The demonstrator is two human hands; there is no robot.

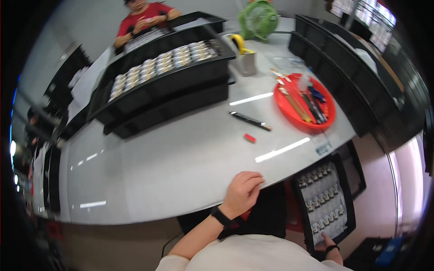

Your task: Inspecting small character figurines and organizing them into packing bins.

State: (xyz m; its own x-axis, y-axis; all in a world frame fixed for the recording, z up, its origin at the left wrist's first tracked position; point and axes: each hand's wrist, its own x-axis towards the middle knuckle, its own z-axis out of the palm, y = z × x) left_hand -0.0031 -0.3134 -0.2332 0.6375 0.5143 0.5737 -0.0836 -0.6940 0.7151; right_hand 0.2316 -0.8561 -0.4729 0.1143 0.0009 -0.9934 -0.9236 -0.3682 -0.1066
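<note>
The left hand (242,192) rests on the near edge of the white table (181,158), fingers curled loosely, holding nothing. Bare table lies ahead of it, up to a small red piece (250,138). Lower right, beside the table, the right hand (329,249) grips the near end of a black tray (323,203), whose long side points away from the person.

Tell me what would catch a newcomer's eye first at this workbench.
Probably the round red tray of brushes and pens at the right of the white table, and the green fan at the far edge. Next, the stacked black trays of small metal parts on the far left. Nearer, the left hand rests on the table edge, while the right hand holds a black parts tray below it.
</note>
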